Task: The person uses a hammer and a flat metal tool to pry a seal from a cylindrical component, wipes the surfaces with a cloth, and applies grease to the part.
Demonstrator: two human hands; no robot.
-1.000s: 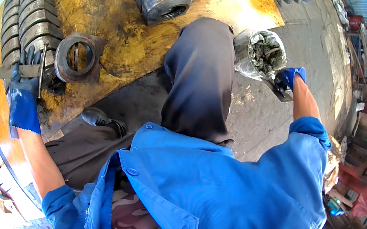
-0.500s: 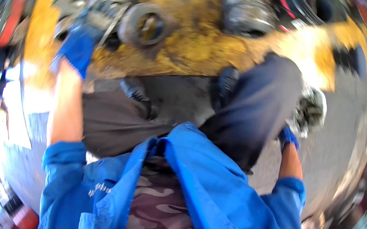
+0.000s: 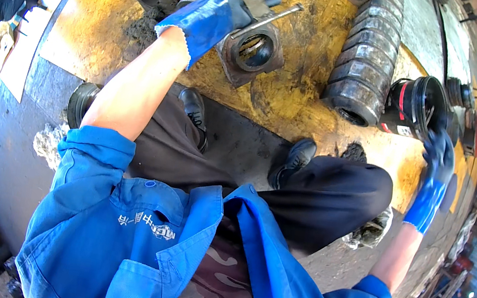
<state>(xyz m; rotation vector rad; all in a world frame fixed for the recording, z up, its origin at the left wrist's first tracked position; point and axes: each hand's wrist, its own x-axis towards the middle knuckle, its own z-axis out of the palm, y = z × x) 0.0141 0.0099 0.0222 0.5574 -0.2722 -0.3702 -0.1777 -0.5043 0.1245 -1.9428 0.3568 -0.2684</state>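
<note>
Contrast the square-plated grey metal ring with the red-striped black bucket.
The ring has a square-cornered plate; the bucket is cylindrical. The ring is dull grey; the bucket is black with red. The ring is near the left hand; the bucket, by the right hand. Both have round openings.

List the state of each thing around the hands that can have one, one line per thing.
Left hand: gloved, gripping metal tool
Metal tool: held
Right hand: gloved, fingers extended at the bucket's rim; contact unclear
Black bucket: uncovered
Metal rings: lined up end to end
Flanged ring: on the board, bore open
Yellow board: stained
Plastic bag: partly hidden; closure unclear
</note>
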